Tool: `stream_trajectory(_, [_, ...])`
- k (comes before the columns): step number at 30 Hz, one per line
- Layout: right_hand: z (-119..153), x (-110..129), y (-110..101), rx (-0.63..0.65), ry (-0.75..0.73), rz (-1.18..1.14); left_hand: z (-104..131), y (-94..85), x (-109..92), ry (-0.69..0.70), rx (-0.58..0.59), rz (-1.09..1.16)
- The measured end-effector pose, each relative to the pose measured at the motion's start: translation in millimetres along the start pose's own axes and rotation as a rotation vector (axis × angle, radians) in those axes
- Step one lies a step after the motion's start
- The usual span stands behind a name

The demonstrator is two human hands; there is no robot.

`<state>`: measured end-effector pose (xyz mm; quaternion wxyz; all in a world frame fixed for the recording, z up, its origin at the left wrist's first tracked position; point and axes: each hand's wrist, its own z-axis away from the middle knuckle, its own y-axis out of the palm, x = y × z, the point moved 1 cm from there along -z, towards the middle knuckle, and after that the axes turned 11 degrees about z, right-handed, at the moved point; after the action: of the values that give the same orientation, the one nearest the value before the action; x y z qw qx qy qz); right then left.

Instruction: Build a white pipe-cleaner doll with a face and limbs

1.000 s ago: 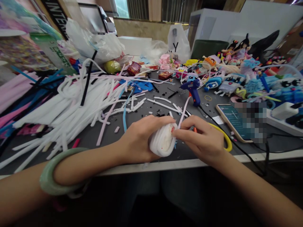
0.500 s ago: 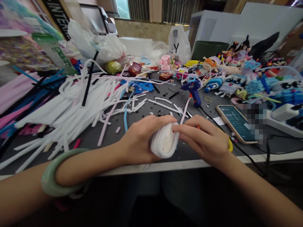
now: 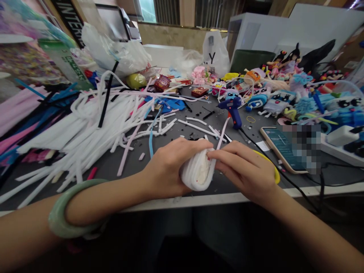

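Observation:
My left hand (image 3: 170,165) is wrapped round a white fuzzy coiled roll (image 3: 199,174) above the table's front edge. The roll has a pale, flat inner face turned toward my right. My right hand (image 3: 244,165) pinches a pale pink fuzzy strip (image 3: 223,132) against the roll's upper right rim, its fingertips touching the rim. The strip's upper end sticks up beyond my fingers. Behind my right hand, a blue glue gun (image 3: 233,113) stands on the table with its cord running to the right.
White fuzzy stems (image 3: 105,117) are heaped at the left. Several plush figures (image 3: 280,100) crowd the back right. A phone (image 3: 284,149) lies right of my right hand, near a white power strip (image 3: 341,149). A plastic bag (image 3: 122,57) stands at the back left.
My right hand has shifted very slightly around the roll's rim. The roll and my left hand are nearly still.

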<state>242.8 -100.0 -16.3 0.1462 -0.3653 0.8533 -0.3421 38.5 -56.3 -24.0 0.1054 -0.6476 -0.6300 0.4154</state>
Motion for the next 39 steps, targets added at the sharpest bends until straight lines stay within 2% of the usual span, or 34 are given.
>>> stream_trajectory(6, [0.1,3.0,0.7,0.012,0.025,0.026,0.1,-0.2,2.6,0.013,-0.016,-0.058])
stream_trajectory(12, [2.3,0.0,4.2,0.188,0.112,-0.049,-0.1,-0.1,2.9,0.036,-0.031,-0.107])
stream_trajectory(15, [4.0,0.6,4.8,0.237,0.134,-0.072,0.6,-0.2,2.5,0.028,-0.034,-0.119])
stream_trajectory(39, [-1.2,6.5,2.8,0.229,0.176,-0.214,0.4,-1.1,1.5,0.043,-0.048,-0.183])
